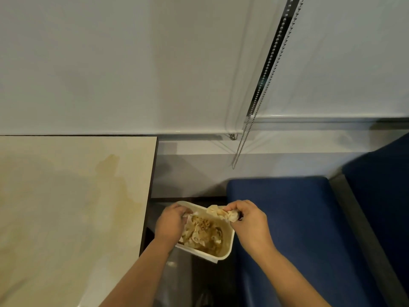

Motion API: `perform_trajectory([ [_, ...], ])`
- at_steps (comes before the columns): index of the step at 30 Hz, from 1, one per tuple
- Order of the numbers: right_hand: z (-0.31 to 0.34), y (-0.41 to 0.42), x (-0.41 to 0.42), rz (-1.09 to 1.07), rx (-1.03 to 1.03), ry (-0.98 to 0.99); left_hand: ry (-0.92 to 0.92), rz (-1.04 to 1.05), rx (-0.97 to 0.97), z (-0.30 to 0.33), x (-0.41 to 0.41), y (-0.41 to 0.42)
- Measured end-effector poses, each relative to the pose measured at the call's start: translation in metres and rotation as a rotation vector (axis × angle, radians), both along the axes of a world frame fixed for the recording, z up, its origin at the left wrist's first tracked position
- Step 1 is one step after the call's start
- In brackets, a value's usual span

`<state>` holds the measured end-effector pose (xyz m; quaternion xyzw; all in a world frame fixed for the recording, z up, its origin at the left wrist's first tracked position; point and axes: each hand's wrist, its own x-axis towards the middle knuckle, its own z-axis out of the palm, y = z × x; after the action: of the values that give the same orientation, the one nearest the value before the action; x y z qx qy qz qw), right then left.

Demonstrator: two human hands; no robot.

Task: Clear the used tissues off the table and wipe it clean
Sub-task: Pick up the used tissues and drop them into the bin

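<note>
A white rectangular tub (228, 242) sits low between the table and the seat, holding several crumpled, brown-stained tissues (199, 234). My left hand (171, 222) grips the tub's left rim, fingers curled over the edge and touching the tissues inside. My right hand (247, 220) pinches a wadded stained tissue (223, 213) over the tub's far right corner. The beige table (44, 218) lies to the left, with a yellowish-brown wet stain (119, 185) spread near its right edge.
A blue padded bench seat (298, 218) fills the right side, with its backrest (380, 178) further right. A white wall and a window blind with a hanging bead chain (241, 147) stand behind. Dark floor shows in the gap below the tub.
</note>
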<state>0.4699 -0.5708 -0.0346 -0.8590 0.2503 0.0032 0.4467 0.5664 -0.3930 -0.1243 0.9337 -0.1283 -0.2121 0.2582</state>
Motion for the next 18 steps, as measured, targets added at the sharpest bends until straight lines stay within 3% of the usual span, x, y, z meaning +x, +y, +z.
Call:
perform_trajectory([
  [5,-0.010,0.002,0.010,0.026,-0.007,0.044,0.142,0.009,0.011,-0.014,0.000,0.012],
  [11,-0.021,0.011,0.019,0.086,-0.011,0.072,0.104,0.053,-0.031,-0.011,0.001,0.018],
  [18,-0.044,0.023,0.030,0.248,-0.054,0.251,0.092,0.100,-0.104,-0.006,-0.002,0.020],
])
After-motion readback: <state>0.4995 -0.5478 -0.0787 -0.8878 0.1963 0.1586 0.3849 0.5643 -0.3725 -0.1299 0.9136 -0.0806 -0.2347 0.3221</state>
